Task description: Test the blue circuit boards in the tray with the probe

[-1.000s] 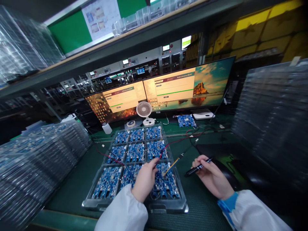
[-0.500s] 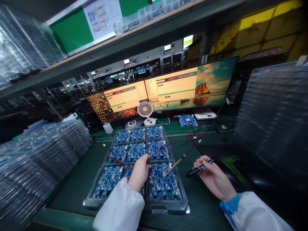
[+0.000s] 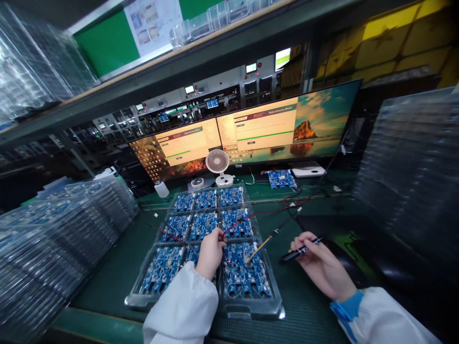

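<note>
Green anti-static mat covers the counter (image 3: 114, 277), with two wide monitors (image 3: 251, 138) at the back showing tan dialog windows and a little white desk fan (image 3: 217, 165) parked right in front of them. Front and centre sits a clear plastic tray (image 3: 247, 310) holding a three-by-three grid of blue circuit boards (image 3: 202, 224). The left hand (image 3: 210, 252) is curled over the middle of the tray's front row, fingers pinched shut on a thin red wire (image 3: 265, 211) that trails off to the right across the mat. A yellow-tipped probe lead (image 3: 258, 248) angles down onto the front-right board, just beside that hand. The right hand (image 3: 321, 265) rests on the mat just right of the tray, closed around a black pen-like probe (image 3: 299, 251) that points left toward the tray but stays clear of it. Tall stacks of clear trays (image 3: 57, 239) loaded with more blue boards sit to the left, another blurry stack of trays (image 3: 412, 177) stands to the right, and one loose blue board (image 3: 281, 179) lies under the right monitor next to a small white box (image 3: 308, 170).
</note>
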`<action>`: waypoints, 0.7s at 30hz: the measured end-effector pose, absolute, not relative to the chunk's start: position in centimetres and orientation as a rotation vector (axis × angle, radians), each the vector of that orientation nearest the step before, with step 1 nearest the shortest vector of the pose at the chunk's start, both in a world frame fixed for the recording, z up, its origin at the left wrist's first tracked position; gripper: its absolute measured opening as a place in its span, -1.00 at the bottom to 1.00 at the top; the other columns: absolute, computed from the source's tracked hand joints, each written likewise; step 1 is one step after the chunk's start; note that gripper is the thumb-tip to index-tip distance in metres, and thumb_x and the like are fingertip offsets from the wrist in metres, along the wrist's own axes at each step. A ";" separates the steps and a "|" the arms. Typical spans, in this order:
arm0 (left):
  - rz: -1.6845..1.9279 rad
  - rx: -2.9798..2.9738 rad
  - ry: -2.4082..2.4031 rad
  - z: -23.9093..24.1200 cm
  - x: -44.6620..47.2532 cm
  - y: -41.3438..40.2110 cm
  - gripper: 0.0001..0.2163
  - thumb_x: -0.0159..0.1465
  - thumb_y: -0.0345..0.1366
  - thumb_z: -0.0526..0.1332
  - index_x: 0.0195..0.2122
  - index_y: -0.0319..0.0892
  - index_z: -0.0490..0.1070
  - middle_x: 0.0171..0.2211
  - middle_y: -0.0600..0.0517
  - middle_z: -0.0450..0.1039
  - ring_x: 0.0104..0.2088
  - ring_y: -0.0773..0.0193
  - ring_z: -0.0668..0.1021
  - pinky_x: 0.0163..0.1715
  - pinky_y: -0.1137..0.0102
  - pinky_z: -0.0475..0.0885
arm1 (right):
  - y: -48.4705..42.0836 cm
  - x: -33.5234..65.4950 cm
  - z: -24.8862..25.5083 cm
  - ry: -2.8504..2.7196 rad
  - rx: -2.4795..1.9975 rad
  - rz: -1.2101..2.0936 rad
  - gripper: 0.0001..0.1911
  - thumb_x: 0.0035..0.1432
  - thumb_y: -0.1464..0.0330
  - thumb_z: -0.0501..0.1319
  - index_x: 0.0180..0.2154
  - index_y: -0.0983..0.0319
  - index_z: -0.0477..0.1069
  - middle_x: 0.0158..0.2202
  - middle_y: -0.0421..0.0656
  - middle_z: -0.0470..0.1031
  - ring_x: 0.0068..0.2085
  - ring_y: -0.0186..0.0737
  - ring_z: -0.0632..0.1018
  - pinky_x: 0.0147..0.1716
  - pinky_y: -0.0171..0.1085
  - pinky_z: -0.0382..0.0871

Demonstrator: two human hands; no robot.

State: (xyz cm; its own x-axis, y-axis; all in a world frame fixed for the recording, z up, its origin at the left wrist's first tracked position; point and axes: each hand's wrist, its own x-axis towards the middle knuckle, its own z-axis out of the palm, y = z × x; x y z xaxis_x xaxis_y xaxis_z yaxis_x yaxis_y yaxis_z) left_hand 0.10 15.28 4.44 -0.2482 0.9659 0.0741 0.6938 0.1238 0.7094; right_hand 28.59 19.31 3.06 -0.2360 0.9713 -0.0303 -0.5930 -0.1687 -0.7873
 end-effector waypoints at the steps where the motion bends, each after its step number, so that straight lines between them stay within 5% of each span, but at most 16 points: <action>1: 0.894 1.599 2.011 4.4 0.1 15.3 -0.75 0.07 -0.66 0.11 -0.42 -0.12 0.30 -0.41 0.12 0.50 -0.35 0.34 0.52 -0.25 0.46 0.34 | 19.3 28.6 3.0 -0.798 -0.666 1.682 -0.72 -0.12 0.17 0.45 -0.40 0.12 0.43 -0.47 -0.24 0.33 -0.38 -0.28 0.39 -0.36 -0.24 0.39; 21: 0.571 1.756 2.264 5.0 1.1 14.8 -0.81 0.18 -0.54 0.08 -0.31 -0.14 0.40 -0.30 0.00 0.48 -0.19 0.20 0.47 -0.12 0.36 0.29 | 19.5 28.7 2.6 -0.778 -0.715 1.653 -0.69 -0.15 0.15 0.45 -0.39 0.12 0.45 -0.47 -0.22 0.35 -0.37 -0.26 0.41 -0.38 -0.24 0.44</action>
